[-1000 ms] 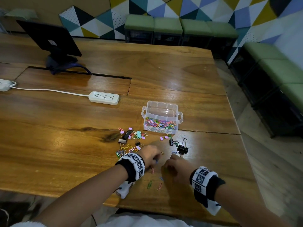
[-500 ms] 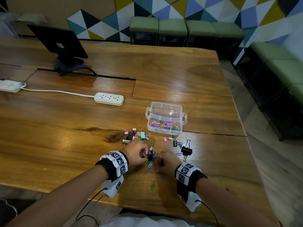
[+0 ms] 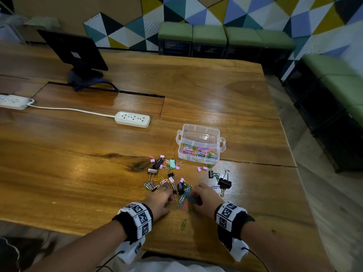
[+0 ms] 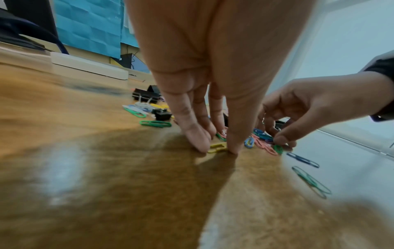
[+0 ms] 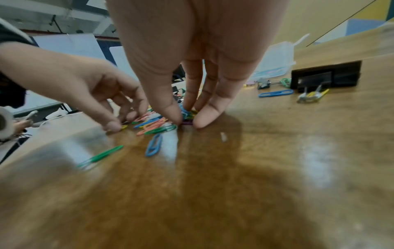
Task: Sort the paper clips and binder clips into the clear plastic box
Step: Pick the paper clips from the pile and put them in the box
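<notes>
While both hands work fingertips-down in the same small heap of paper clips (image 3: 183, 195), the left hand (image 3: 159, 201) pinches a yellow paper clip (image 4: 217, 148) narrowly between thumb and forefinger against the wooden table (image 3: 78, 183). The right hand (image 3: 205, 199) closes its fingertips on a purple clip (image 5: 187, 123), with blue ones bunched behind.

The near table edge lies just behind the wrists, where a lone green clip (image 3: 183, 224) sits; bare wood spreads to the left and far side. Binder clips (image 3: 224, 183) lie to the right of the hands, others beyond the heap.

The clear plastic box (image 3: 200, 146) stands open farther out, its near compartment full of coloured paper clips, its far one looking bare.

Only the wrist views show the pinches; the head view shows the box contents and a power strip (image 3: 132, 119).
</notes>
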The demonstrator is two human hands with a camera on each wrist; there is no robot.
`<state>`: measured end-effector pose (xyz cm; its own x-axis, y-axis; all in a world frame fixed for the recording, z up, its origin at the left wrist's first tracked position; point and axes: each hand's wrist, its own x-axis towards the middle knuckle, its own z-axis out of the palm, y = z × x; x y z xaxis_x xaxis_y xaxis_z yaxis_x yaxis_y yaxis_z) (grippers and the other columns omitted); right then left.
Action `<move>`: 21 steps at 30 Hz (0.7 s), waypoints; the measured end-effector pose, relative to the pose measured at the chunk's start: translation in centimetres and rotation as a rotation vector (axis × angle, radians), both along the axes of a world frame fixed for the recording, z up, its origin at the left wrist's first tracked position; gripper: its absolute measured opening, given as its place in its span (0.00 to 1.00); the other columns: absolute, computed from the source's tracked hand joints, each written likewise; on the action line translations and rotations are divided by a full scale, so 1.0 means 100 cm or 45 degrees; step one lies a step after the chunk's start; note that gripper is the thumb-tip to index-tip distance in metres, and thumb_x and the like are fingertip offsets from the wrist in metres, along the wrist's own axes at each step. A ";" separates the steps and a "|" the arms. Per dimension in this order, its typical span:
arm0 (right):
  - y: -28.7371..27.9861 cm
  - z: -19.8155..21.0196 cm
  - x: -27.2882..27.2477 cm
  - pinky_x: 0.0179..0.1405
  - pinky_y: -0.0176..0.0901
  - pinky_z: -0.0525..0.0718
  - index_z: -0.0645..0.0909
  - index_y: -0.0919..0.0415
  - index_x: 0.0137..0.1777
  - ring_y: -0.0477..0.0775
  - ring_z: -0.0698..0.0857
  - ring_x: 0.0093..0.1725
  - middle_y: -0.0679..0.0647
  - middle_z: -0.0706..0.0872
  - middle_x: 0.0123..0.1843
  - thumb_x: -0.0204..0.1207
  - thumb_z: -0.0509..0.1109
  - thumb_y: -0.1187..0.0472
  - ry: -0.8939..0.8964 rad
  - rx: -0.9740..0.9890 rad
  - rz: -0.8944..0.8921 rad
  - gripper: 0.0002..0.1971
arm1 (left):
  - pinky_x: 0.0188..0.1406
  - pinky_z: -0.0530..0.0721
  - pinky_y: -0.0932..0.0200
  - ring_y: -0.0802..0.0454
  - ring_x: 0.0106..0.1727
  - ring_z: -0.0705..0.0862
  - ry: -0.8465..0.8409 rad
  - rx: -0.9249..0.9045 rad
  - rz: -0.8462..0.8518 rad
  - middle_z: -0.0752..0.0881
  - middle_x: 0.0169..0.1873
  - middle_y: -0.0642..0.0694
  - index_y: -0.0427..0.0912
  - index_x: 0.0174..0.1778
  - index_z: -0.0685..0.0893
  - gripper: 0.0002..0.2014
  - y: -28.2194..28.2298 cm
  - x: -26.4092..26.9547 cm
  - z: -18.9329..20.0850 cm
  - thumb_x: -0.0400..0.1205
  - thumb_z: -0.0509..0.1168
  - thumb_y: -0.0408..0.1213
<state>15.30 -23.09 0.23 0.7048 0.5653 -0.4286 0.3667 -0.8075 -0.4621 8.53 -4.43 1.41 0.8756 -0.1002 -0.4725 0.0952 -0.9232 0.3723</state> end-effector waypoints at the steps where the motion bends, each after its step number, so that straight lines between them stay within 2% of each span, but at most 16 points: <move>1: 0.002 -0.002 -0.004 0.60 0.46 0.83 0.78 0.53 0.59 0.53 0.80 0.57 0.51 0.76 0.59 0.70 0.70 0.61 0.010 0.005 0.004 0.16 | 0.57 0.76 0.59 0.49 0.60 0.78 -0.015 -0.025 0.006 0.79 0.58 0.46 0.43 0.59 0.76 0.14 -0.005 0.002 -0.001 0.78 0.68 0.37; 3: 0.005 -0.004 -0.010 0.59 0.43 0.82 0.79 0.53 0.58 0.53 0.80 0.56 0.51 0.78 0.57 0.70 0.70 0.63 0.028 0.008 0.008 0.16 | 0.53 0.76 0.60 0.50 0.56 0.79 -0.036 -0.097 0.026 0.80 0.55 0.46 0.42 0.57 0.78 0.12 -0.012 0.007 -0.003 0.78 0.67 0.34; 5: 0.006 -0.002 -0.010 0.55 0.41 0.83 0.80 0.51 0.57 0.51 0.80 0.53 0.48 0.80 0.52 0.68 0.72 0.63 0.058 0.020 -0.010 0.17 | 0.45 0.75 0.63 0.54 0.47 0.78 -0.052 -0.185 0.072 0.80 0.46 0.50 0.43 0.53 0.79 0.11 -0.018 0.010 -0.004 0.76 0.67 0.31; 8: -0.002 0.001 -0.008 0.53 0.41 0.85 0.80 0.50 0.55 0.47 0.82 0.50 0.44 0.81 0.48 0.66 0.74 0.61 0.076 0.046 -0.105 0.17 | 0.35 0.73 0.65 0.56 0.37 0.75 -0.049 -0.286 0.169 0.75 0.35 0.57 0.48 0.46 0.74 0.14 -0.018 0.012 -0.002 0.72 0.71 0.29; 10: -0.012 0.000 -0.009 0.51 0.42 0.86 0.78 0.48 0.54 0.47 0.82 0.48 0.43 0.82 0.48 0.63 0.77 0.56 0.081 0.027 -0.149 0.19 | 0.34 0.72 0.66 0.57 0.38 0.74 -0.040 -0.245 0.166 0.73 0.37 0.56 0.48 0.48 0.72 0.18 -0.012 0.009 -0.001 0.71 0.74 0.32; 12: -0.018 -0.001 -0.012 0.48 0.43 0.86 0.74 0.45 0.51 0.48 0.82 0.46 0.43 0.80 0.47 0.59 0.78 0.50 0.097 -0.065 -0.105 0.22 | 0.43 0.74 0.63 0.55 0.46 0.74 -0.006 -0.137 0.095 0.72 0.46 0.53 0.46 0.55 0.73 0.21 -0.004 0.005 -0.001 0.71 0.75 0.35; 14: -0.018 -0.004 -0.016 0.51 0.45 0.85 0.74 0.44 0.53 0.49 0.81 0.48 0.43 0.77 0.48 0.56 0.79 0.50 0.136 -0.140 -0.046 0.26 | 0.55 0.76 0.60 0.52 0.56 0.76 0.029 -0.080 0.047 0.73 0.55 0.49 0.45 0.62 0.72 0.25 -0.002 0.002 -0.003 0.71 0.75 0.36; 16: -0.011 -0.006 -0.020 0.50 0.42 0.84 0.75 0.48 0.55 0.49 0.80 0.49 0.44 0.77 0.48 0.58 0.79 0.55 0.151 -0.101 -0.045 0.25 | 0.60 0.76 0.58 0.50 0.63 0.76 0.039 -0.084 0.051 0.74 0.61 0.47 0.45 0.65 0.72 0.26 -0.006 0.002 -0.003 0.73 0.74 0.37; 19: 0.006 -0.001 -0.019 0.46 0.36 0.81 0.79 0.52 0.55 0.49 0.80 0.48 0.46 0.79 0.46 0.65 0.77 0.57 0.117 0.010 -0.095 0.19 | 0.58 0.76 0.58 0.49 0.62 0.78 -0.015 -0.120 0.035 0.76 0.62 0.45 0.44 0.64 0.74 0.22 -0.019 0.008 -0.002 0.75 0.71 0.38; 21: 0.015 0.007 -0.013 0.52 0.37 0.81 0.80 0.54 0.54 0.51 0.82 0.52 0.50 0.83 0.50 0.67 0.77 0.58 0.116 0.027 -0.118 0.16 | 0.55 0.77 0.58 0.48 0.60 0.79 -0.029 -0.163 0.047 0.79 0.60 0.44 0.42 0.63 0.76 0.20 -0.024 0.011 0.001 0.76 0.70 0.34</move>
<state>14.00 -21.60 0.91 0.7133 0.5090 -0.4819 0.2467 -0.8258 -0.5071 9.65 -6.82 1.53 0.8901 -0.1264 -0.4379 0.1181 -0.8639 0.4895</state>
